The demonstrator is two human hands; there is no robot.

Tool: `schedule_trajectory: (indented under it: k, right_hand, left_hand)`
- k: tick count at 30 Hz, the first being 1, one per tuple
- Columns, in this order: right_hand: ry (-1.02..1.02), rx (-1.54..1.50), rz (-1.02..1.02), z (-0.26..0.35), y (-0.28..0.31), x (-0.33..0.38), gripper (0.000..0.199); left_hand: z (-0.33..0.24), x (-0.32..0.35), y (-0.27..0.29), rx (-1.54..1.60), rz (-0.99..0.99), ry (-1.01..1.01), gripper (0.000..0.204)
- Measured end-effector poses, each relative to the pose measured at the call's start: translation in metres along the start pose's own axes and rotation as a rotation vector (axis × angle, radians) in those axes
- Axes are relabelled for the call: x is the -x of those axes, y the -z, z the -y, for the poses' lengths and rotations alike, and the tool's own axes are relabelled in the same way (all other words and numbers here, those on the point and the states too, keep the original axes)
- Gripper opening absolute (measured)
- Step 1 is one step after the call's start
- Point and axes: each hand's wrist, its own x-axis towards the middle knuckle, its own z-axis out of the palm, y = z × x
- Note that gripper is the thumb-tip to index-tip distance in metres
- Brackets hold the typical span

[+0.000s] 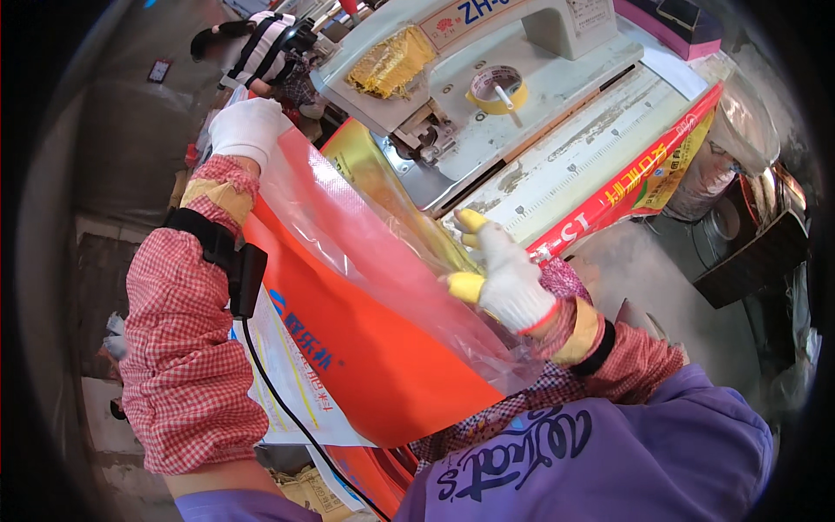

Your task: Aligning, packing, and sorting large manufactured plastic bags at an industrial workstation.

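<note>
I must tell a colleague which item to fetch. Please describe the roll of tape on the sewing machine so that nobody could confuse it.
Find the pale grey sewing machine at the top of the view. On its flat bed, right of a crumpled yellow cloth, lies the roll of tape. It is the only small ring there: yellowish, with a pale stick poking from its hole.

My left hand (248,129) grips the far end of the bag (365,348), my right hand (504,274) rests on its near right side. Behind the bag stands the sewing machine (487,70) on the table (591,148); a tape roll (496,87) sits on the machine's bed
</note>
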Motion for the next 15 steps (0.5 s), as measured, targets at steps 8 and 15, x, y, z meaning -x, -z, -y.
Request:
schedule_trajectory:
  k: [8, 15]
  right_hand:
    - [-0.146, 0.047, 0.245, 0.054, 0.026, 0.009, 0.063]
    - [-0.463, 0.447, 0.476, 0.046, 0.008, -0.008, 0.045]
  left_hand:
    - [-0.008, -0.003, -0.003, -0.050, 0.005, -0.061, 0.027]
    - [-0.018, -0.003, 0.005, -0.037, 0.037, -0.104, 0.024]
